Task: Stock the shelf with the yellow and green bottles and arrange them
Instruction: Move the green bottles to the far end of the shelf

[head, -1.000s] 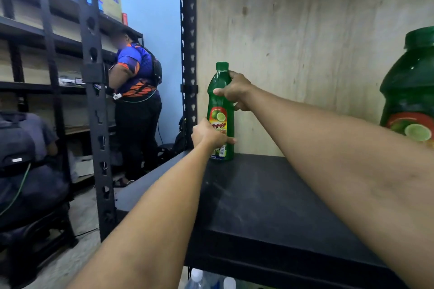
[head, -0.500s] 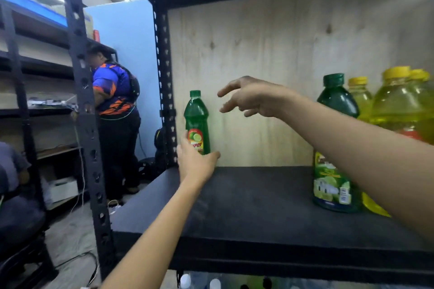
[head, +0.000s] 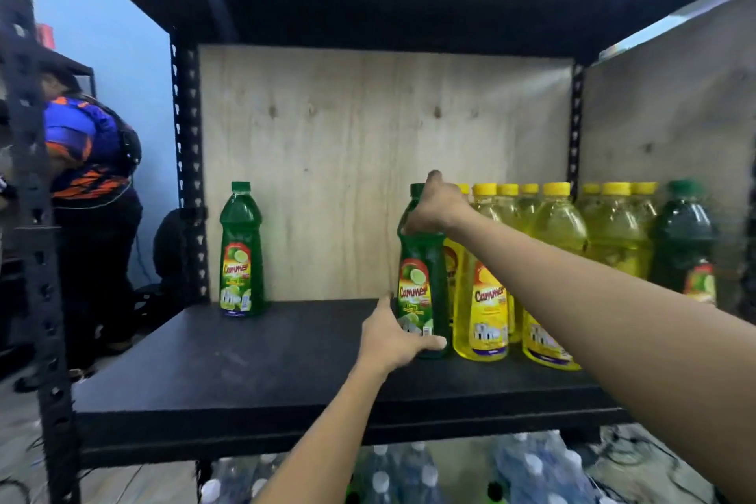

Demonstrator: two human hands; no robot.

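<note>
**Head view: two hands on one green bottle**

I see the green bottle (head: 421, 291) upright on the shelf (head: 245, 372), just beside the yellow bottles (head: 487, 299). The right hand (head: 437, 205) is curled over its neck and shoulder. The left hand (head: 392, 340) wraps its base, thumb raised along the side. Both hands are clamped on this bottle.

Handling, in my judgement:
- It is filled to the shoulder, so fairly heavy.
- The smooth plastic and glossy label are likely slippery.
- The walls may flex under a squeeze.
- Hold it at the narrow neck, support the base, and keep it vertical.

Contents:
- Green liquid fills this bottle and the second green bottle (head: 240, 254), which stands alone at the left rear.
- Yellow liquid fills the capped row.
- Clear capped bottles (head: 413, 475) sit below the shelf.
</note>
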